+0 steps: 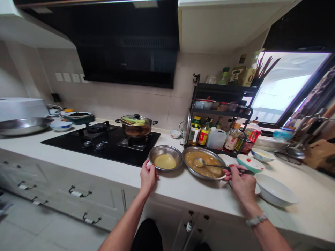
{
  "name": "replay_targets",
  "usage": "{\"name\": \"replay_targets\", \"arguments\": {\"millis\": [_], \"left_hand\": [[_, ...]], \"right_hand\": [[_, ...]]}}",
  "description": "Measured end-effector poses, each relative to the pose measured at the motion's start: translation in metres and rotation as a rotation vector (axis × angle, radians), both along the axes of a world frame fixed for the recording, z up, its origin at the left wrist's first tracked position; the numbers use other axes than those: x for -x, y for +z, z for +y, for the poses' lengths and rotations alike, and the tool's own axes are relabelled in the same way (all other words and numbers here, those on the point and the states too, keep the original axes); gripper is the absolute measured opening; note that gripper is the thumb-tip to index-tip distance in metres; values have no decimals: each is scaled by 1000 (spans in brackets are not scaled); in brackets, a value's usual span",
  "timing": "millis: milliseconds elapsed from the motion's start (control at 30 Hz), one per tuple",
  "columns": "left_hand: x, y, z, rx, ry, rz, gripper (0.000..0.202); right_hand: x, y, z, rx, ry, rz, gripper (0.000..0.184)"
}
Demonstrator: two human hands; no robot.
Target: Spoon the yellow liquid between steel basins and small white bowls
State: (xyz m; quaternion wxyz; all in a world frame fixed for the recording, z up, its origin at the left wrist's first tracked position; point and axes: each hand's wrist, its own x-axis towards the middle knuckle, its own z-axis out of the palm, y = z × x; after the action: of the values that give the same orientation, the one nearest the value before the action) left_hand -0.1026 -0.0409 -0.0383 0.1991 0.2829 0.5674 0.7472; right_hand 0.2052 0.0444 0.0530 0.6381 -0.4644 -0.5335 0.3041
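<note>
My left hand (148, 175) is closed on the near left rim of a small steel bowl (178, 163), which stands on the counter with pale yellow liquid in it. My right hand (243, 183) grips the dark handle of a ladle (199, 162). The ladle's head lies in the brown, soupy liquid of a larger steel bowl (192, 171), just right of the smaller one. Its shaft crosses that bowl's right rim. A white bowl (277, 190) stands close to the right of my right hand, and a plate partly hidden by the hand sits beneath it.
A lidded pot (136, 126) sits on the black gas hob (78, 141) to the left. Behind the steel bowls stands a black rack (222, 112) with bottles and jars. A green-rimmed bowl (250, 163) is at the right, and a wide steel pan (23, 126) lies far left.
</note>
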Motion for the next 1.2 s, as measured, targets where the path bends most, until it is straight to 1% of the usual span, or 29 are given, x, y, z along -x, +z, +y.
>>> {"name": "replay_targets", "arguments": {"millis": [267, 433, 633, 733, 833, 933, 1000, 1100, 1200], "left_hand": [[0, 0, -1, -1, -12, -8, 55], [0, -1, 0, -23, -12, -23, 57], [0, 1, 0, -8, -4, -3, 54], [-1, 1, -1, -12, -6, -16, 54], [-1, 1, 0, -24, -9, -36, 55], [0, 0, 1, -29, -7, -40, 55], [0, -1, 2, -27, -3, -35, 55], [0, -1, 2, -21, -5, -35, 55], [0, -1, 1, -19, -11, -33, 55]], "right_hand": [[2, -5, 10, 11, 7, 122, 38], [12, 1, 8, -24, 36, 136, 36], [38, 11, 2, -103, 127, 153, 35], [56, 11, 0, -134, 168, 155, 39], [75, 8, -5, -165, 230, 108, 41], [87, 1, -12, -223, 299, 13, 38], [91, -6, -17, -279, 342, -78, 32], [88, -13, -22, -420, 402, -194, 22], [78, -14, -24, -588, 445, -249, 16]]}}
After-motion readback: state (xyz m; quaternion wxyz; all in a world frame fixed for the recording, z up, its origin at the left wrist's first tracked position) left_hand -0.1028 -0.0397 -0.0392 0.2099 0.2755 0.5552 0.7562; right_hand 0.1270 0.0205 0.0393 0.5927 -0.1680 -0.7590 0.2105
